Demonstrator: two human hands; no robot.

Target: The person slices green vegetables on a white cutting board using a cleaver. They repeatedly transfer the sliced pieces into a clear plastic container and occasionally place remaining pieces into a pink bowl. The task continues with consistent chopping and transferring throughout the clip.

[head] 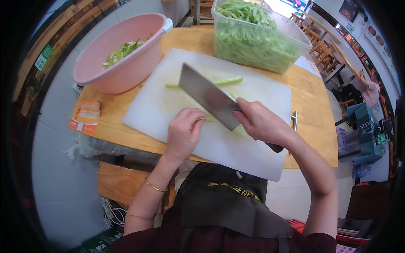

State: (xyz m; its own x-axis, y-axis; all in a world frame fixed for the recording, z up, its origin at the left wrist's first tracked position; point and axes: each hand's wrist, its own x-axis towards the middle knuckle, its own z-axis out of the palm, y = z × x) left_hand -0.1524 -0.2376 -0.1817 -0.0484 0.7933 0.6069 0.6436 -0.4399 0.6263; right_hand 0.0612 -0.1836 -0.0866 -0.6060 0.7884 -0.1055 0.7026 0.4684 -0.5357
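Observation:
My right hand [258,118] grips a Chinese cleaver [205,98] by its handle, which shows below my palm. Its broad blade is raised and tilted over a white cutting board [152,104]. Lower on the board, my left hand [186,131] has thumb and fingers pinched on the end of a pale green celery piece [208,119], partly hidden by hand and blade. Behind the blade lies a celery stalk [229,81], its middle covered from view. Other cut celery [240,130] is under my right hand.
A pink basin [117,80] with green scraps stands at the far left of the wooden table [311,126]. At the back, a clear plastic tub [253,60] is heaped with sliced celery [246,15]. An orange printed packet [85,115] lies at the left edge. A person [370,90] sits far right.

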